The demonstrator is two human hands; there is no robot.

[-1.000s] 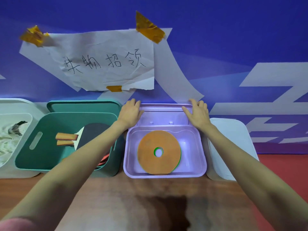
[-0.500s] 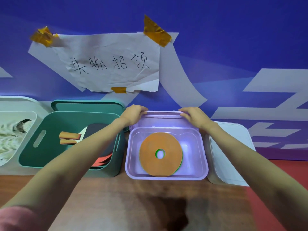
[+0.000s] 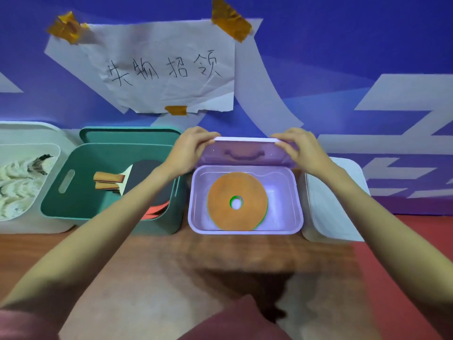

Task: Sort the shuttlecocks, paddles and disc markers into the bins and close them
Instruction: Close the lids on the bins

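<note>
A lilac bin [image 3: 245, 230] stands in the middle with orange disc markers [image 3: 237, 201] stacked inside it. Its lilac lid [image 3: 245, 153] is tipped forward over the bin's back edge. My left hand [image 3: 190, 149] grips the lid's left corner and my right hand [image 3: 300, 149] grips its right corner. To the left, a green bin [image 3: 58, 207] holds paddles [image 3: 137, 182], with its green lid [image 3: 127, 136] standing behind it. A white bin [image 3: 29, 227] at the far left holds white shuttlecocks [image 3: 17, 185].
Another white bin with its lid on [image 3: 331, 200] stands to the right of the lilac one. All bins sit at the back of a wooden table [image 3: 171, 266] against a blue wall with a taped paper sign [image 3: 161, 69]. Red floor [image 3: 404, 253] lies to the right.
Both hands have curled round the lilac lid's top edge and swung it up off the wall and forward, so it now leans over the back of the bin.
</note>
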